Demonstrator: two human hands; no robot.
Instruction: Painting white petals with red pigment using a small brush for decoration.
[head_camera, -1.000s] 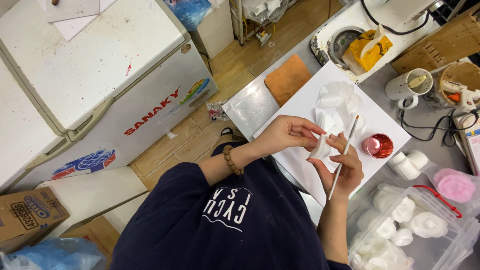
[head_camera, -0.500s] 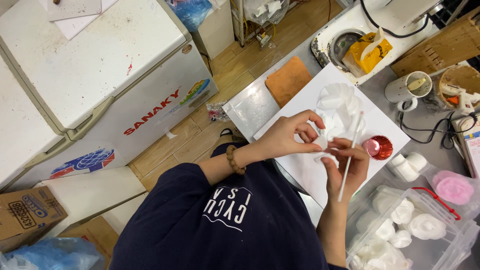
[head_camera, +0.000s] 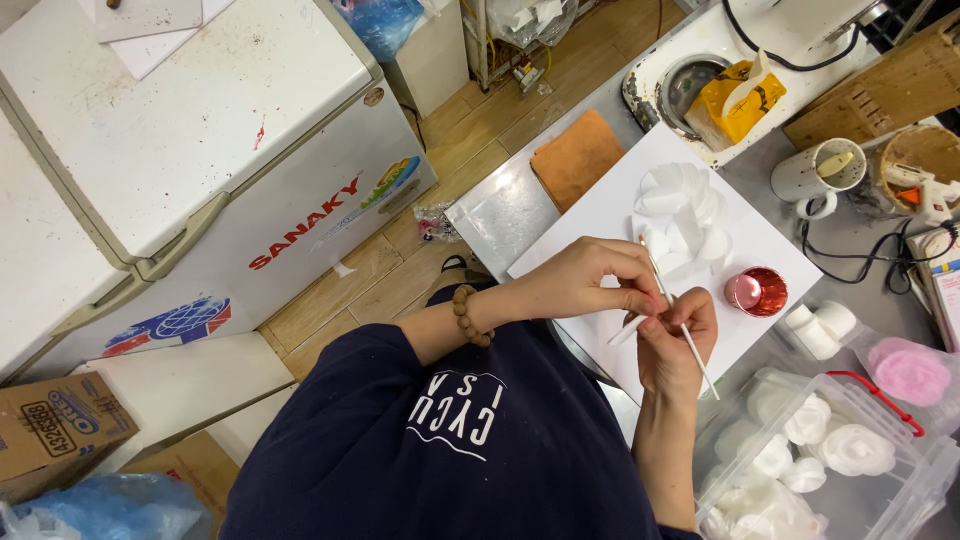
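My left hand (head_camera: 590, 280), with a bead bracelet on the wrist, pinches the upper part of a thin white stick (head_camera: 700, 362) with its fingertips. My right hand (head_camera: 672, 345) grips the same stick lower down and presses a small white petal piece (head_camera: 626, 331) against it. Both hands meet over the near edge of a white board (head_camera: 610, 205). A pile of white round petals (head_camera: 685, 215) lies on the board just beyond the hands. A red foil cup (head_camera: 757, 291) stands to the right of my right hand.
A clear plastic box (head_camera: 915, 475) of white paper flowers sits at the lower right, beside a pink fluffy thing (head_camera: 908, 370). A white mug (head_camera: 812, 172), a yellow bag (head_camera: 735, 100) and an orange cloth (head_camera: 577, 158) lie farther off. A white chest freezer (head_camera: 180, 150) stands left.
Both hands have drawn back from the petal pile toward my body. The stick has tilted and its top end is now pinched by my left fingers.
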